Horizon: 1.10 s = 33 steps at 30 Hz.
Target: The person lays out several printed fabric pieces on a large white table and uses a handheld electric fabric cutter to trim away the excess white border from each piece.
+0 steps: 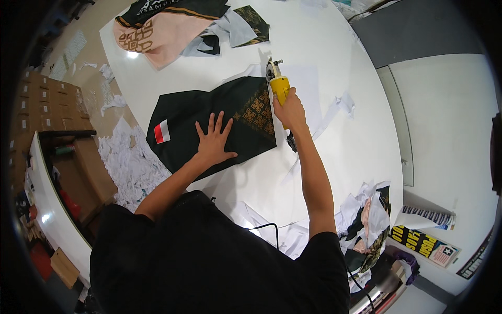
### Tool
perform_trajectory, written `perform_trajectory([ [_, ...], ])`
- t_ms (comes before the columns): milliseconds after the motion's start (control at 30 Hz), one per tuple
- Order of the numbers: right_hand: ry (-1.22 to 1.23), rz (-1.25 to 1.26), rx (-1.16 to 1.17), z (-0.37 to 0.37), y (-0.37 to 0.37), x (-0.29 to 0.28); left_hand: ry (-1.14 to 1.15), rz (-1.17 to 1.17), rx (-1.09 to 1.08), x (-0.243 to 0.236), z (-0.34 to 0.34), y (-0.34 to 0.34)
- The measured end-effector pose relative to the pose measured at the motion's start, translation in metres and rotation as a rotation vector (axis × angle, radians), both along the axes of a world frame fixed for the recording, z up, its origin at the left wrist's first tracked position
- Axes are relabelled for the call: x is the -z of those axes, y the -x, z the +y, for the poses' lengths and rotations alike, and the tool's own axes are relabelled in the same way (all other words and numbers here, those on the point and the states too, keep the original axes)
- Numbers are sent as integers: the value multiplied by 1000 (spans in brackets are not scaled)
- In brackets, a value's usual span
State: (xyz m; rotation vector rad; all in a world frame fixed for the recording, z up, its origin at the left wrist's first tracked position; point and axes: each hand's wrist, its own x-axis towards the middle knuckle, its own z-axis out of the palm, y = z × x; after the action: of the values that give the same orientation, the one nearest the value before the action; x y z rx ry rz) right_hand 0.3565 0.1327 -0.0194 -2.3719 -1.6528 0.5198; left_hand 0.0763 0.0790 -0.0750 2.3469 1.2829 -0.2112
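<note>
A dark green fabric piece (pixel 183 115) lies flat on the white table, with a brown-gold pattern at its right end and a red-and-white patch (pixel 162 131) near its left end. My left hand (pixel 213 141) presses on it, palm down and fingers spread. In my right hand (pixel 291 111) is a yellow electric rotary fabric cutter (pixel 280 88), gripped round its body. The cutter's head stands at the fabric's upper right corner, along the right edge. Whether its blade touches the cloth cannot be made out. White sheet material (pixel 308 83) shows under and beside the fabric.
Pink, grey and dark cut pieces (pixel 172 31) lie at the table's far left. Scraps (pixel 366 220) pile up at the near right edge. A black cord (pixel 276 230) runs near my body. White offcuts (pixel 130 157) cover the floor at left, by stacked cardboard boxes (pixel 49 102).
</note>
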Motion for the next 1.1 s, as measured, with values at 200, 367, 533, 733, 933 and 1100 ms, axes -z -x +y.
perform_trajectory([
  [200, -130, 70, 71, 47, -11, 12, 20, 6, -8, -10, -2, 5],
  [367, -310, 217, 308, 15, -55, 41, -75, -77, -314, 7, 31, -9],
  [533, -457, 183, 524, -137, -93, 49, -151, -96, -337, 22, 102, -104],
  [733, -497, 107, 979, -385, -122, 19, -13, -61, 1140, 9, 46, -208],
  [933, -530, 72, 1265, -515, -65, -23, -16, -312, 1092, 13, 14, -274],
  [1100, -670, 249, 1365, -524, -14, -19, -159, -181, 1011, 39, 25, -361],
])
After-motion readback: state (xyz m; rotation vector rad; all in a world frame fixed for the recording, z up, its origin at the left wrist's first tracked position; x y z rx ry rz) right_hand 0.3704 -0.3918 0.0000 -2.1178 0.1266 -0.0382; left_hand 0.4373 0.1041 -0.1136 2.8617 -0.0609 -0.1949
